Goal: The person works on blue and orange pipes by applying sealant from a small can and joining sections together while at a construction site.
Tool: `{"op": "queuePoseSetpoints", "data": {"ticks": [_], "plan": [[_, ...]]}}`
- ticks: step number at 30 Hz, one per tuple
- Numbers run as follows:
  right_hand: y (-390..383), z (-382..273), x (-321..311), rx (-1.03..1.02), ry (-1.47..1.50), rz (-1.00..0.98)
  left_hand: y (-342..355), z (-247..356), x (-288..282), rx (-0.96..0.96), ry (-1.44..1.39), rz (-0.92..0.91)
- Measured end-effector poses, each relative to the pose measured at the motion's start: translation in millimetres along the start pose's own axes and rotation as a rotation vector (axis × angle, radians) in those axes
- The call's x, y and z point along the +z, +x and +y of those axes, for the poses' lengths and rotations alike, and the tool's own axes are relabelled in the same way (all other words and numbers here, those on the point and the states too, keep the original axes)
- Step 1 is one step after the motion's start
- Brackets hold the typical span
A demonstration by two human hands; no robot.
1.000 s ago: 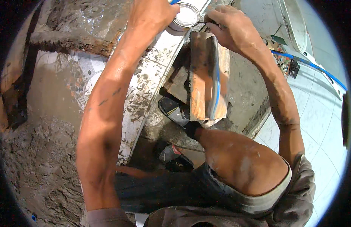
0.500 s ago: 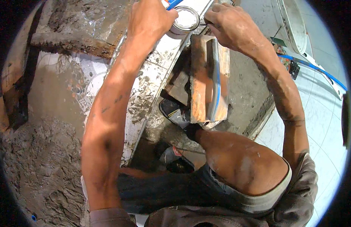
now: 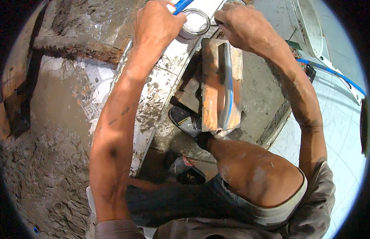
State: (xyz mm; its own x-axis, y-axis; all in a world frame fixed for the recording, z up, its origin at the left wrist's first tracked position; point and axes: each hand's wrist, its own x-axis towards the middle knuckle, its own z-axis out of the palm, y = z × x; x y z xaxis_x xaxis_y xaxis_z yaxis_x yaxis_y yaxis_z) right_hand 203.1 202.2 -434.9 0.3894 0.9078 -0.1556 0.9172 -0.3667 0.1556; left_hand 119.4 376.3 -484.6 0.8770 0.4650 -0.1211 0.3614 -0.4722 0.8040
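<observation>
Hands of a crouching person are working at the top of the view, seen from a head-worn camera looking down. The left hand (image 3: 159, 24) is curling closed around a small round tin (image 3: 194, 24) with a pale open top, steadying it on a mortar-spattered white tiled curb (image 3: 153, 99); a blue tube-like piece (image 3: 182, 4) is poking out above the knuckles, and what it belongs to cannot be told. The right hand (image 3: 243, 26) is reaching in from the other side, fingers bunched shut at the tin's rim, apparently pinching something thin and dark, though the object itself is too small to make out. Just below the right hand, a worn wooden float (image 3: 221, 85) with a blue-edged handle is lying flat on a rough block, seemingly parked within easy reach. Bare knee (image 3: 252, 175) and dark sandals (image 3: 187, 119) are showing beneath it, the body folding close so both hands can meet over the tin. Wet grey mortar (image 3: 45, 175) is spreading at lower left. A white bucket (image 3: 308, 24) and a blue hose (image 3: 332, 73) are sitting at upper right, cut off by the curved edge of the picture. The tin's contents are hard to judge.
</observation>
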Motion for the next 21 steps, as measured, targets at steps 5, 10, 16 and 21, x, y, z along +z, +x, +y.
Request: {"op": "queuePoseSetpoints", "data": {"ticks": [5,10,16,21], "plan": [[6,5,-10,-0.014,0.074,-0.093,9,-16,5,0.097,0.043,-0.006],[17,-2,-16,-0.073,0.034,-0.095,17,-35,19,0.181,0.112,-0.001],[28,13,-9,-0.031,0.186,-0.266,10,-32,17,0.133,0.081,0.028],[4,27,26,0.26,0.617,-0.312,-2,-21,23,0.131,-0.104,0.052]]}}
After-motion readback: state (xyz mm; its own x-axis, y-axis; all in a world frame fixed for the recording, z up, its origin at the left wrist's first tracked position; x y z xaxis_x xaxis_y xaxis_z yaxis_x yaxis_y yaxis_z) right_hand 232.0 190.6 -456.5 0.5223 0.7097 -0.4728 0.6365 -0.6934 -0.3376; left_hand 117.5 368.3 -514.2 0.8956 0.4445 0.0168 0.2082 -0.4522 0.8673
